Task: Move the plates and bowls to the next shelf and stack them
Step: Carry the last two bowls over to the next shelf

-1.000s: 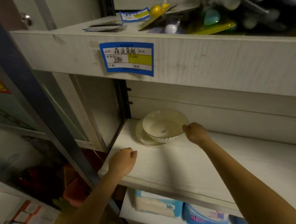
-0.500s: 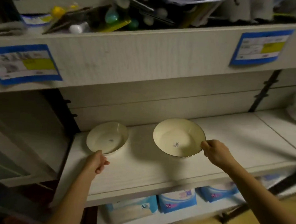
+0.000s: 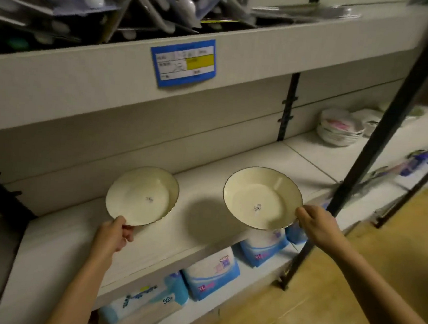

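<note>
The left hand (image 3: 114, 234) pinches the near rim of a cream plate (image 3: 141, 198), thumb on top and fingers beneath, its grip closed on the plate. This plate is held tilted above the white middle shelf (image 3: 60, 242), left of centre, and holds nothing but a small sticker on its face. The right hand (image 3: 317, 224) closes its grip the same way on the right rim of a cream bowl (image 3: 262, 197), a deeper dish with a dark edge line; it too carries only a small label near its middle. The bowl hangs over the front edge of the shelf, and its shadow lies on the board between the two dishes, which are well apart.

On the next shelf section (image 3: 316, 153), past a black bracket strip (image 3: 287, 108), a stack of patterned bowls (image 3: 340, 128) stands near the back wall; what is inside the top one is too blurred to tell. A black upright post (image 3: 375, 136) crosses in front of it.

The upper shelf (image 3: 107, 80) is crammed with packaged goods (image 3: 97, 7), among them blister packs with white round items, and has a blue and yellow price label (image 3: 184, 62) on its front. Below, blue and white soft packs (image 3: 211, 274) fill the bottom shelf side by side.
</note>
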Demonstrator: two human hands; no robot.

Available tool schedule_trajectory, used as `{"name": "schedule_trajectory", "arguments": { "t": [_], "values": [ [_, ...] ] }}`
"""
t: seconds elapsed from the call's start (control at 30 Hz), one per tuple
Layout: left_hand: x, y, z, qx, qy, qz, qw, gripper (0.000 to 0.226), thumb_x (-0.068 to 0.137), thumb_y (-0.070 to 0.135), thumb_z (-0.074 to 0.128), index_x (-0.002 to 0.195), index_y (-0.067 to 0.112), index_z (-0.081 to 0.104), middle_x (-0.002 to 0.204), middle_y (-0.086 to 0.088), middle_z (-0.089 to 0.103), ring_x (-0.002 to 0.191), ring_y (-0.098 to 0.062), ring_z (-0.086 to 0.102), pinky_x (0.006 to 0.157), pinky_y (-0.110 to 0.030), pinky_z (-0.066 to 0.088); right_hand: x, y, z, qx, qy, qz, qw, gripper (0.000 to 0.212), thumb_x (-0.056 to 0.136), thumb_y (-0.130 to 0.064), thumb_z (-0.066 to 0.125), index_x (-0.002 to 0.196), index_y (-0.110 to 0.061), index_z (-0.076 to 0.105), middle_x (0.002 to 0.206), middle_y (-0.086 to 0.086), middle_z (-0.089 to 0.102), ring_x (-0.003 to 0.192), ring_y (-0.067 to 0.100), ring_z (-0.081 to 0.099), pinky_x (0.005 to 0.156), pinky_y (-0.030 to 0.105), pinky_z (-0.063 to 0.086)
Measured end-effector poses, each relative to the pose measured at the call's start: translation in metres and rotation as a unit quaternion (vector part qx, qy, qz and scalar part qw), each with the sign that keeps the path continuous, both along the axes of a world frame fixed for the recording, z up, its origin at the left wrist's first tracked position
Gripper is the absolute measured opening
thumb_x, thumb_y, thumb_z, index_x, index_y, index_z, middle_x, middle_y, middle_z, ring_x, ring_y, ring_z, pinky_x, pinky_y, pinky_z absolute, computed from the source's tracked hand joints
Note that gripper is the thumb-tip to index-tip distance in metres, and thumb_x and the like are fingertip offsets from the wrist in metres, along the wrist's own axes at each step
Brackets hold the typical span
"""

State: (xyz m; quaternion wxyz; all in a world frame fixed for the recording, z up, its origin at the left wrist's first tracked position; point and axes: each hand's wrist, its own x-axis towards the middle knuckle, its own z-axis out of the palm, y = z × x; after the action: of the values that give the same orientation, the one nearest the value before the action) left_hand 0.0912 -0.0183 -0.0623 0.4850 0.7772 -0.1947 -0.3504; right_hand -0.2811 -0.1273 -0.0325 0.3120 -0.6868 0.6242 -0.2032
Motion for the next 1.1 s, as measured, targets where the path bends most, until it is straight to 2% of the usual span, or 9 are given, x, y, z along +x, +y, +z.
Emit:
{"name": "schedule_trajectory", "arguments": {
  "t": [0.1, 0.23, 0.4, 0.67, 0.93, 1.1],
  "values": [
    [-0.047, -0.014, 0.017, -0.005, -0.002, -0.070, 0.998, 0.032, 0.092, 0.010, 0.035, 0.067, -0.002, 0.051, 0.029, -0.003, 0.046, 0.020, -0.004, 0.022, 0.029, -0.008, 0.015, -0.048, 0.006, 0.004, -0.009, -0.011, -0.021, 1.000, 0.036, 0.095, -0.020, 0.041, 0.063, -0.008, 0.051, 0.062, 0.007, 0.049, 0.058, 0.019, 0.045, 0.054, 0.029, 0.035],
    [-0.121, -0.032, 0.037, -0.017, -0.015, -0.151, 0.988, 0.033, 0.093, 0.010, 0.036, 0.064, 0.002, 0.049, 0.035, -0.005, 0.046, 0.022, -0.004, 0.022, 0.029, -0.009, 0.016, -0.119, 0.012, 0.012, -0.035, 0.013, -0.044, 0.998, 0.038, 0.095, -0.019, 0.040, 0.058, -0.011, 0.047, 0.055, 0.004, 0.046, 0.051, 0.016, 0.039, 0.051, 0.031, 0.029],
    [-0.215, -0.055, 0.046, -0.007, -0.016, -0.237, 0.971, 0.033, 0.095, 0.013, 0.037, 0.068, 0.002, 0.052, 0.036, -0.004, 0.050, 0.026, -0.006, 0.025, 0.029, -0.013, 0.019, -0.214, 0.013, 0.014, -0.042, 0.023, -0.085, 0.995, 0.037, 0.095, -0.016, 0.040, 0.059, -0.009, 0.046, 0.056, 0.007, 0.045, 0.054, 0.020, 0.039, 0.055, 0.033, 0.028],
    [-0.351, -0.089, 0.049, 0.010, 0.008, -0.308, 0.951, 0.034, 0.095, 0.011, 0.036, 0.066, 0.002, 0.051, 0.045, -0.012, 0.047, 0.024, -0.005, 0.025, 0.030, -0.012, 0.021, -0.346, -0.006, 0.014, -0.049, 0.042, -0.130, 0.989, 0.039, 0.095, -0.017, 0.039, 0.057, -0.010, 0.043, 0.054, 0.004, 0.044, 0.051, 0.019, 0.038, 0.053, 0.032, 0.027],
    [-0.447, -0.133, 0.051, 0.018, -0.001, -0.366, 0.930, 0.035, 0.096, 0.014, 0.035, 0.068, 0.004, 0.052, 0.038, -0.004, 0.051, 0.027, -0.007, 0.025, 0.032, -0.016, 0.022, -0.433, -0.029, 0.012, -0.032, 0.054, -0.184, 0.981, 0.038, 0.096, -0.019, 0.038, 0.060, -0.008, 0.044, 0.059, 0.010, 0.045, 0.056, 0.023, 0.039, 0.055, 0.033, 0.027],
    [-0.499, -0.175, 0.049, 0.018, 0.009, -0.393, 0.919, 0.036, 0.097, 0.014, 0.034, 0.068, 0.004, 0.054, 0.040, -0.002, 0.051, 0.029, -0.006, 0.030, 0.034, -0.015, 0.027, -0.476, -0.056, 0.007, -0.030, 0.060, -0.212, 0.975, 0.039, 0.095, -0.018, 0.039, 0.057, -0.009, 0.043, 0.054, 0.005, 0.044, 0.052, 0.020, 0.037, 0.053, 0.032, 0.026]
  ]
}}
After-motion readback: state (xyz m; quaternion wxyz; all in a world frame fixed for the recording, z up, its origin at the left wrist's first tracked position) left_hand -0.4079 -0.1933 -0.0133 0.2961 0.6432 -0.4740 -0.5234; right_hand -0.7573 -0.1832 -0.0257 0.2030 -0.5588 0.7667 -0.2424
